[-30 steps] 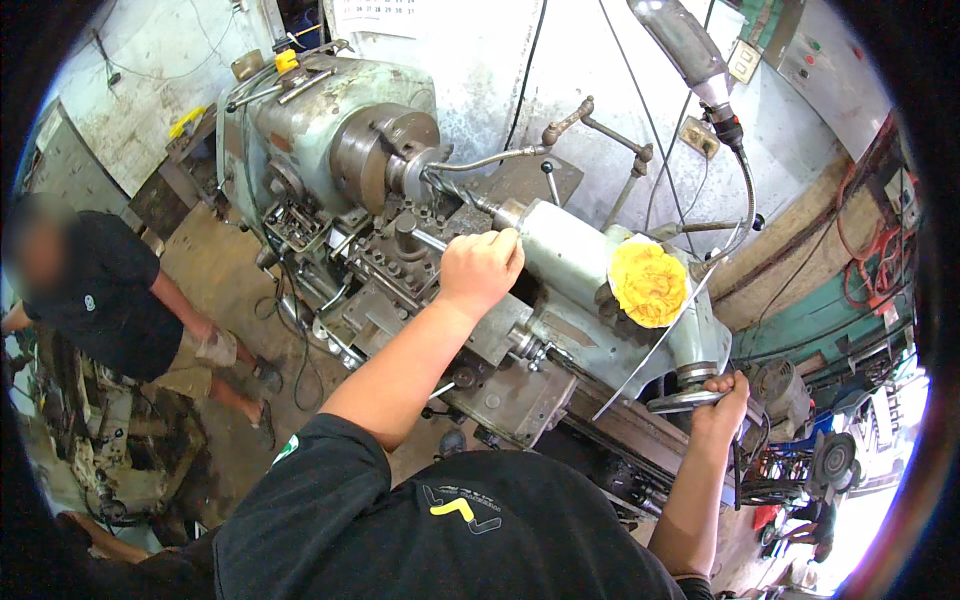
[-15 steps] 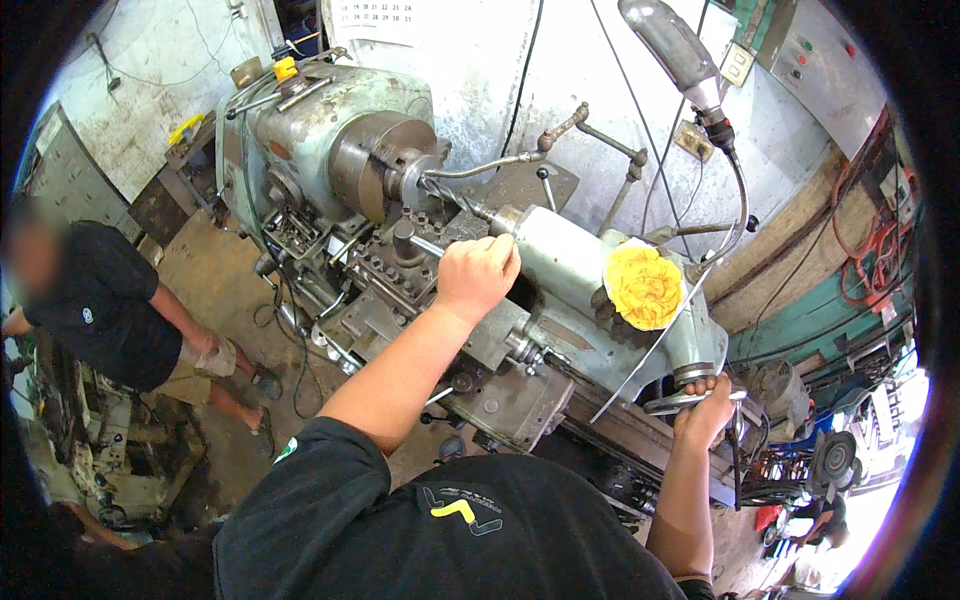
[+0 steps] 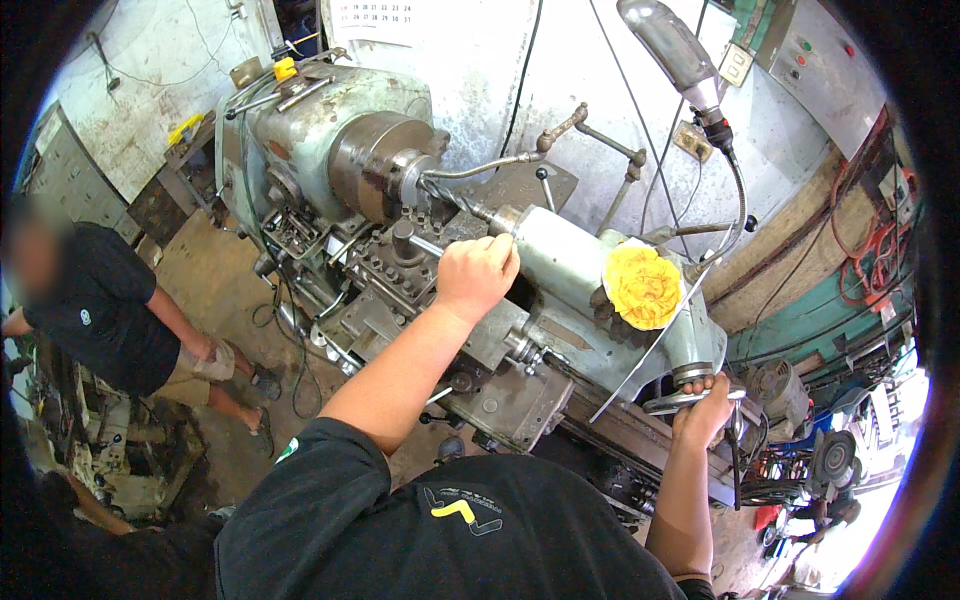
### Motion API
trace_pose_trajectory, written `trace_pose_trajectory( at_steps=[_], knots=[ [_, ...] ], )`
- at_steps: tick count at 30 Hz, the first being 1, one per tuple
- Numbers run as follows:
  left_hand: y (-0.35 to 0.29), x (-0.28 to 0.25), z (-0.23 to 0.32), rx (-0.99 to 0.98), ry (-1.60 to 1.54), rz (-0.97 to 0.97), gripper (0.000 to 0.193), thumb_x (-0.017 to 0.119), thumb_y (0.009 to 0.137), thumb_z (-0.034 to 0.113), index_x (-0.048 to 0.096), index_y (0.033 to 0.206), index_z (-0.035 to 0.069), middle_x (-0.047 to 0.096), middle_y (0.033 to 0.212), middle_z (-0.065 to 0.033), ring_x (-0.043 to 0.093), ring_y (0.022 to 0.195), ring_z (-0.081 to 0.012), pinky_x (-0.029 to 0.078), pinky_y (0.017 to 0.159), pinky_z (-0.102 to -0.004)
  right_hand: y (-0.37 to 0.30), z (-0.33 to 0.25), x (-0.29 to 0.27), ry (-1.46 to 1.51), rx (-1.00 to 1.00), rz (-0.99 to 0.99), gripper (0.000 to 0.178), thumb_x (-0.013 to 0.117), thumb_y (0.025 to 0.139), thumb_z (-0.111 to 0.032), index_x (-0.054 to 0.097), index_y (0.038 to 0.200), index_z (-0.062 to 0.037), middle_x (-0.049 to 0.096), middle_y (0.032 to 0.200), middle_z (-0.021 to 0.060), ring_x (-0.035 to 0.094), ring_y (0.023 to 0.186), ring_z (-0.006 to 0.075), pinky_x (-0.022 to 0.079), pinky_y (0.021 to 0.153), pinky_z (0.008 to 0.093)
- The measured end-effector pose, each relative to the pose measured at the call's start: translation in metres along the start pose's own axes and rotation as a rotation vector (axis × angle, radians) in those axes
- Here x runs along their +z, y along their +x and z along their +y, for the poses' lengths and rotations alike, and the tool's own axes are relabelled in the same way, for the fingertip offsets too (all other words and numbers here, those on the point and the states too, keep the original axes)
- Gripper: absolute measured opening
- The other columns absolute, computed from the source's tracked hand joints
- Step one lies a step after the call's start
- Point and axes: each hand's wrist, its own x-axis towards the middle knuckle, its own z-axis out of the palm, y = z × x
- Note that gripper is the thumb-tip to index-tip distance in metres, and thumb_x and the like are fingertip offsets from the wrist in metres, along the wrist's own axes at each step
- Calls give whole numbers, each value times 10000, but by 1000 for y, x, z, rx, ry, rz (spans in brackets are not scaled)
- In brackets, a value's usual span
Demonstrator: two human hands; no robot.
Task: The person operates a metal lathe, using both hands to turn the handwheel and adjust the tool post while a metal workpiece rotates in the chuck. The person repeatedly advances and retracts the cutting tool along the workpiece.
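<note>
My left hand (image 3: 480, 276) is closed around the end of the tool post lever (image 3: 426, 246) on a metal lathe. At lower right, my right hand (image 3: 706, 408) grips the rim of the tailstock handwheel (image 3: 668, 402). Between the chuck (image 3: 372, 165) and the tailstock (image 3: 565, 245), a twist drill bit (image 3: 455, 196) points left at a round metal workpiece (image 3: 417, 180) held in the chuck. The drill's tip is at or inside the workpiece; I cannot tell how deep. A crumpled yellow cloth-like piece (image 3: 643, 285) rests on the tailstock.
A thin coolant pipe (image 3: 490, 165) reaches toward the workpiece. A work lamp (image 3: 675, 55) hangs on a flexible neck at upper right. Another person (image 3: 110, 310) stands at left, beside other machinery. A thin rod (image 3: 640, 370) slants across the tailstock. Cables lie on the floor.
The chuck's jaws show in a different position, so it has turned. Both my hands keep their places. At lower left, another person's arm has shifted.
</note>
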Motion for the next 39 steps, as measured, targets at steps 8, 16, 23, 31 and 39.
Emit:
trace_pose_trajectory(
  at_steps=[8,16,23,31,39],
  knots=[
    [0,1,-1,11,-12,19,190,677,915,200,595,768,110,636,671,-79,659,623,-303,512,580,-435,-2,6,-5,-79,-40,-43,107,558,1023,-130,472,1049,-70,505,736,22,507,590,138,465,529,312],
    [-1,1,-1,6,1,0,205,676,924,216,592,767,114,639,674,-71,659,621,-295,510,592,-435,-13,59,-17,-327,-320,-104,467,562,992,-24,295,1374,1,590,944,182,604,587,205,522,547,329],
    [0,1,0,3,2,-3,194,680,918,206,594,770,113,642,678,-73,669,633,-293,516,588,-442,-15,72,-23,-313,-349,-143,497,564,983,-5,274,1387,1,571,979,173,584,605,183,515,546,310],
    [0,-1,0,6,-21,21,210,680,917,198,587,750,112,634,659,-79,664,616,-299,505,570,-443,-16,74,-22,-266,-359,-165,482,569,982,-8,286,1372,-9,562,992,153,573,626,167,515,539,296],
    [0,-1,1,3,-22,7,211,679,922,201,586,756,112,641,667,-78,669,625,-293,505,577,-439,-8,83,-32,-308,-396,-157,508,614,960,42,315,1369,6,581,1015,138,602,695,166,548,554,282]
  ],
)
